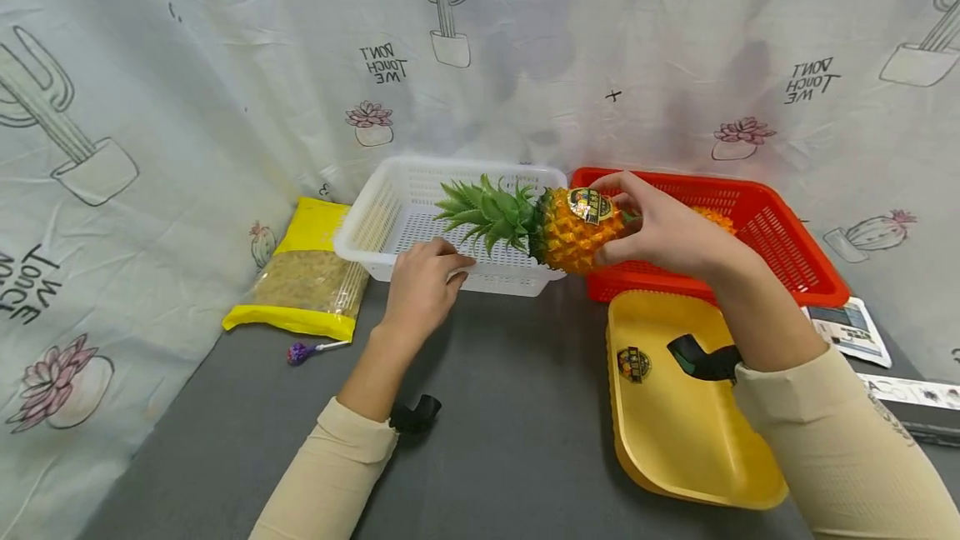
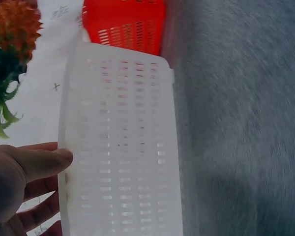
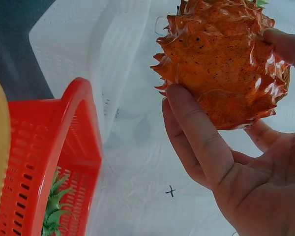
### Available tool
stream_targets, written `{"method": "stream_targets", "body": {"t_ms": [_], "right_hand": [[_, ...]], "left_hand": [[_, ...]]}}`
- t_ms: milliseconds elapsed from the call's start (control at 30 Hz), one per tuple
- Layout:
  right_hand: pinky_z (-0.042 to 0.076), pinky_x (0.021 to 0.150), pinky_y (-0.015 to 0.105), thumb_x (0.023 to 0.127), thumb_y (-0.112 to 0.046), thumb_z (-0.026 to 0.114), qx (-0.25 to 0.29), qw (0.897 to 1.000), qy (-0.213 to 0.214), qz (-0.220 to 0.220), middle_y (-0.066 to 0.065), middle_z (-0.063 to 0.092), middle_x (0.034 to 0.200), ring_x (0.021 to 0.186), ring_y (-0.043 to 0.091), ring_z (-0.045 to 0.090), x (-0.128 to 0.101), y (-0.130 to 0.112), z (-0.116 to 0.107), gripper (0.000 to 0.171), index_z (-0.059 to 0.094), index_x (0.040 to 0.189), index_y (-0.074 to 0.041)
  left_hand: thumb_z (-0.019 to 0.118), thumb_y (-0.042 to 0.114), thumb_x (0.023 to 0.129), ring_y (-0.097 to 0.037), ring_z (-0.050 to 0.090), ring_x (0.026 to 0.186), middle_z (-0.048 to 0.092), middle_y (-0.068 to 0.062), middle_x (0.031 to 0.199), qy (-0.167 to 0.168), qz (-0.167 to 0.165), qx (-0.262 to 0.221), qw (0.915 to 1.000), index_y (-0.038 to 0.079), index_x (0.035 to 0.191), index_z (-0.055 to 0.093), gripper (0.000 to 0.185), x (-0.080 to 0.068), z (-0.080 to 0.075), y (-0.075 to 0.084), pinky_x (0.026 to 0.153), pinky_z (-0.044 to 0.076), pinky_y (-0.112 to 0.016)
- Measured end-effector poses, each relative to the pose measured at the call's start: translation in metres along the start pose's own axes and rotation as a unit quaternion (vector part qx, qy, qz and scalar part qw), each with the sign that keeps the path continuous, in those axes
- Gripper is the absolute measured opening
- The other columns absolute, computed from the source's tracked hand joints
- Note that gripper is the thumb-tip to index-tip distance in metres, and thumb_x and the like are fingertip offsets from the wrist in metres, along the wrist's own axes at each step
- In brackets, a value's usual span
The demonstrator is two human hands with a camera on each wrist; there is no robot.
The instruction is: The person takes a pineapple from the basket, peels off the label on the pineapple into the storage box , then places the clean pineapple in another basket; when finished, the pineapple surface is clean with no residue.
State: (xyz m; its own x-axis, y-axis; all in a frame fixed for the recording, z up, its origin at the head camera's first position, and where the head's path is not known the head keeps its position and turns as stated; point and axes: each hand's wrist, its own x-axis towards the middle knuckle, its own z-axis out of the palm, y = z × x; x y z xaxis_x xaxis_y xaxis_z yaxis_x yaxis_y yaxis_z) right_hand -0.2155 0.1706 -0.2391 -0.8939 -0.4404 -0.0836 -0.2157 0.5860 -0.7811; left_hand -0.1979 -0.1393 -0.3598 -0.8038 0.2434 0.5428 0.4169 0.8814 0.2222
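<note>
My right hand [image 1: 663, 227] grips a pineapple [image 1: 576, 230] by its base end. The fruit lies sideways in the air with its green crown [image 1: 491, 215] pointing left over the white basket [image 1: 517, 283]. In the right wrist view, fingers and thumb spread round the orange, spiky body [image 3: 216, 64]. A dark round sticker shows on its side in the head view. My left hand [image 1: 423, 286] pinches the white basket's front rim, with the thumb [image 2: 49, 162] on the outer side in the left wrist view.
A red basket [image 1: 795, 252] stands right of the white one, with another leafy crown [image 3: 54, 209] inside. In front sits a yellow tray [image 1: 690, 440]. At the left are a yellow-and-clear bag [image 1: 303, 277] and a lollipop [image 1: 302, 352]. A patterned curtain [image 1: 525, 65] hangs behind.
</note>
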Motion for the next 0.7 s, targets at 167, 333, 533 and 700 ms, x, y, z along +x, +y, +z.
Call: {"method": "stream_targets", "body": {"t_ms": [167,333,533,700], "right_hand": [[0.057,0.092,0.033,0.084,-0.015,0.080,-0.010,1.000,-0.001,-0.006,0.015,0.046,0.146,0.117,0.036,0.064,-0.015,0.004,0.003,0.080,0.036,0.151,-0.017],[0.057,0.089,0.031,0.083,-0.016,0.080,-0.024,0.999,-0.005,-0.020,0.015,0.048,0.144,0.115,0.032,0.063,-0.029,0.007,0.008,0.080,0.038,0.150,-0.017],[0.053,0.098,0.046,0.083,-0.017,0.078,-0.029,0.999,-0.024,-0.037,0.013,0.048,0.146,0.126,0.033,0.056,-0.045,0.016,0.015,0.075,0.041,0.148,-0.018],[0.050,0.101,0.056,0.081,-0.020,0.080,-0.031,0.998,-0.040,-0.032,0.012,0.046,0.150,0.134,0.034,0.046,-0.054,0.026,0.022,0.075,0.044,0.146,-0.020]], "left_hand": [[0.079,0.009,0.090,-0.031,0.064,0.093,0.070,-0.004,0.101,-0.045,0.025,0.019,0.9985,0.016,0.110,0.083,0.021,0.003,-0.003,-0.007,0.079,0.051,-0.047],[0.078,0.009,0.091,-0.034,0.065,0.099,0.072,-0.007,0.108,-0.101,0.045,0.027,0.9935,0.014,0.118,0.079,0.027,0.008,-0.010,-0.017,0.079,0.051,-0.050],[0.075,0.003,0.088,-0.035,0.066,0.105,0.070,-0.008,0.113,-0.112,0.055,0.016,0.9921,0.010,0.105,0.077,0.018,0.013,-0.017,-0.020,0.091,0.052,-0.054],[0.071,-0.009,0.085,-0.032,0.066,0.104,0.071,-0.008,0.116,-0.132,0.081,0.020,0.9877,0.010,0.113,0.080,0.036,0.016,-0.019,-0.022,0.091,0.053,-0.049]]}}
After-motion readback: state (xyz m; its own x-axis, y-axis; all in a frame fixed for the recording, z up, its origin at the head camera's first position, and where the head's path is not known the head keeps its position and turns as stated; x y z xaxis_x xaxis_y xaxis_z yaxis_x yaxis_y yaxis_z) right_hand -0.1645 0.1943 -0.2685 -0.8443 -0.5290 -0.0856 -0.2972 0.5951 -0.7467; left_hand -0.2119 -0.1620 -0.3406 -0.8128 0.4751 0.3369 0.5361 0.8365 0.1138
